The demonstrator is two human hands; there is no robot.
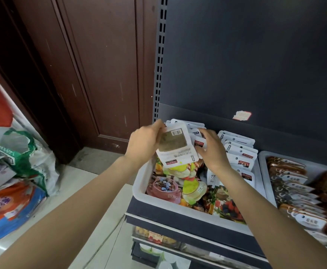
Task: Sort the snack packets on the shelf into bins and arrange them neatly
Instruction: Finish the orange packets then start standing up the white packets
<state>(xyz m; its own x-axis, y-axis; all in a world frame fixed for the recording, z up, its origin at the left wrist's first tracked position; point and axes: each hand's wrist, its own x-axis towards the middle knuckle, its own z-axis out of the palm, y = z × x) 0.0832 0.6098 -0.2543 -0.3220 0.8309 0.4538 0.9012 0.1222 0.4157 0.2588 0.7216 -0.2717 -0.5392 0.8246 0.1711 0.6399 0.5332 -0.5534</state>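
Note:
My left hand (145,142) grips a stack of white snack packets (176,148) by its left edge, above the back left of a white bin (139,183). The front packet shows a brown window and a barcode. My right hand (212,148) holds the stack's right side, fingers curled behind it. Colourful fruit packets (186,183) lie loose in the bin's front. A row of white packets with red labels (240,152) stands upright along the bin's right side.
A second white bin (263,158) to the right holds rows of brown snack packets (294,183). The dark shelf back panel (255,65) rises behind. Lower shelves (168,241) hold more goods. Bags and sacks (19,171) lie on the floor at left beside a brown door.

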